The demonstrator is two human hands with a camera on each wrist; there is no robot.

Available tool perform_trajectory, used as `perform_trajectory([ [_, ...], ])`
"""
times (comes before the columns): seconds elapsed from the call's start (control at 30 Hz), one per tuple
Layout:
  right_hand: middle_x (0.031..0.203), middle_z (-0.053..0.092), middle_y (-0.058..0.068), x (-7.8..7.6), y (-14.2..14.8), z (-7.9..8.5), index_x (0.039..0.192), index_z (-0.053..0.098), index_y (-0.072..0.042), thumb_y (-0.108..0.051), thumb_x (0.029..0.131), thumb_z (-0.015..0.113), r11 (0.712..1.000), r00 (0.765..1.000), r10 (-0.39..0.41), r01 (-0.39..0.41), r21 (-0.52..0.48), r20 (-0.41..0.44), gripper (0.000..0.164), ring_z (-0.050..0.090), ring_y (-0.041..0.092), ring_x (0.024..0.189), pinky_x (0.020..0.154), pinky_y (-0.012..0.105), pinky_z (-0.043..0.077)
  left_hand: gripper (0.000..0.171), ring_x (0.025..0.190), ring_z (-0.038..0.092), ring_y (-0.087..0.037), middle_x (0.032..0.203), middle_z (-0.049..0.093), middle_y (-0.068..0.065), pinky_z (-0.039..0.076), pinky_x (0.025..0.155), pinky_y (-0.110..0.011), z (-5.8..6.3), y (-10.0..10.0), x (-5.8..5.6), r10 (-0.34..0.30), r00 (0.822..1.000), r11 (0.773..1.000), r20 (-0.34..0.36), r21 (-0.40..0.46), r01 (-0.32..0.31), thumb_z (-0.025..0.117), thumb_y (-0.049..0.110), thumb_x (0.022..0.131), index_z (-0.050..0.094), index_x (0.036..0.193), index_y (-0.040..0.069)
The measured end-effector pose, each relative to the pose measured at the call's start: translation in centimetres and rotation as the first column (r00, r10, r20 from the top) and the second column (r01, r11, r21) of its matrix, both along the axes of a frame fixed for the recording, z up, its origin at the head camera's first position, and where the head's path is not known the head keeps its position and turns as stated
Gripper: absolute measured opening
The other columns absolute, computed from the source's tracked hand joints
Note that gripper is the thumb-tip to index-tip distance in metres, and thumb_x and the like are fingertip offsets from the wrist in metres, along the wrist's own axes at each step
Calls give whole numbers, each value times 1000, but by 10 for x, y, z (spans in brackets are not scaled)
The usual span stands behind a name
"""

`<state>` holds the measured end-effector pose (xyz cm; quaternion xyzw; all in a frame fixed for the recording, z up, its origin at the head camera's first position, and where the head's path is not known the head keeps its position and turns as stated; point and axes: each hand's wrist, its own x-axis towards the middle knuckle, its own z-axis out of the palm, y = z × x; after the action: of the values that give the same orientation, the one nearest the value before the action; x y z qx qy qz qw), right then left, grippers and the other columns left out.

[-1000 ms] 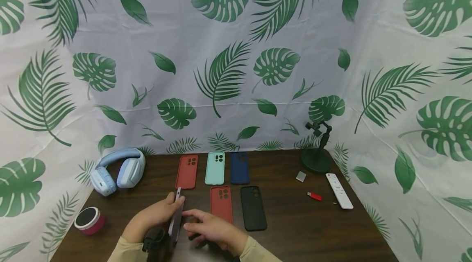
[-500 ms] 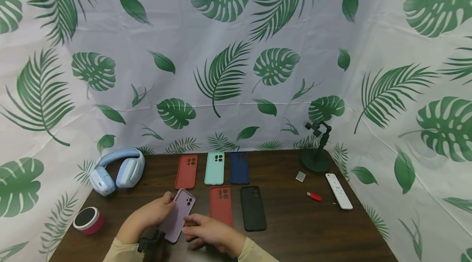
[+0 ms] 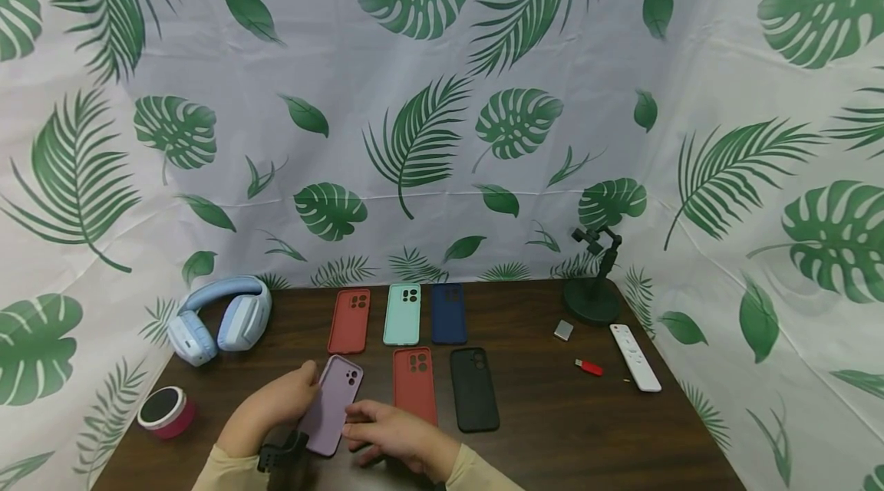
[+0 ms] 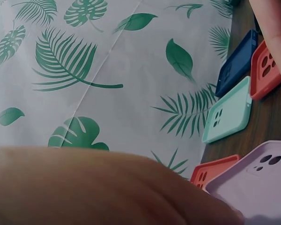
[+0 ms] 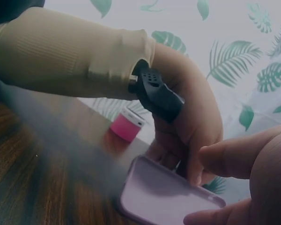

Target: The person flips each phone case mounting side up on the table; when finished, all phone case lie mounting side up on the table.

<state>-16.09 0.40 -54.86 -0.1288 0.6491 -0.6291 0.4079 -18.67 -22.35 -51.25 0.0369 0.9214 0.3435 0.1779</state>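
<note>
A lilac phone case [image 3: 333,406] is held near the front of the table, its hollow inner side and camera cutouts facing up. My left hand [image 3: 278,404] grips its left edge between thumb and fingers, as the right wrist view also shows. My right hand [image 3: 399,433] is at its right edge, with loosely bent fingers [image 5: 225,216]; one fingertip seems to touch the rim. Beyond the lilac case lies a red phone case [image 3: 349,321]. A second red case [image 3: 415,383] lies right of it, partly behind my right hand.
Mint [image 3: 402,314], blue [image 3: 450,314] and black [image 3: 474,390] phone cases lie on the dark wooden table [image 3: 552,437]. Headphones [image 3: 221,318] and a pink round speaker [image 3: 166,413] stand left. At right are a lamp [image 3: 594,299], a red USB stick [image 3: 589,367] and a white remote [image 3: 635,358].
The lilac case, seen edge-on one second ago, has turned so that its inner side shows. Over the last half second it shifted slightly left; both hands stayed nearly in place.
</note>
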Motion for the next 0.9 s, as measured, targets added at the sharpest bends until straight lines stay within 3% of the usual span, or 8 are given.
perform_trajectory([
  [0.2, 142, 57, 15, 2, 1, 2, 148, 44, 2, -25, 103, 60, 999, 999, -37, 38, 23, -21, 55, 63, 33, 121, 92, 49, 57, 13, 58, 52, -19, 71, 54, -7, 42, 50, -29, 1, -1, 2, 8, 1000, 998, 20, -60, -6, 52, 8, 99, 56, 87, 5],
  [0.47, 137, 61, 13, -1, 1, 4, 146, 48, 1, -27, 101, 62, 992, 991, -97, 103, 73, -88, 55, 64, 34, 118, 91, 51, 56, 29, 56, 64, -18, 67, 65, -9, 51, 53, -30, 2, -2, 3, -3, 994, 997, 107, -80, 12, 55, 13, 101, 66, 76, 1],
  [0.8, 140, 50, 15, -2, 2, 2, 143, 52, -1, -28, 100, 64, 990, 987, -106, 116, 84, -117, 53, 66, 29, 111, 88, 49, 58, 34, 61, 67, -19, 70, 71, -7, 55, 60, -33, 4, -4, 2, 3, 984, 995, 177, -96, 14, 58, 31, 101, 74, 90, 2],
  [0.9, 133, 58, 12, -4, 4, 2, 141, 53, -2, -28, 100, 63, 988, 984, -126, 136, 78, -124, 50, 67, 28, 107, 85, 47, 59, 34, 61, 66, -20, 71, 70, -6, 54, 59, -34, 4, -4, -1, 9, 988, 994, 156, -105, 7, 58, 32, 101, 73, 92, 3],
])
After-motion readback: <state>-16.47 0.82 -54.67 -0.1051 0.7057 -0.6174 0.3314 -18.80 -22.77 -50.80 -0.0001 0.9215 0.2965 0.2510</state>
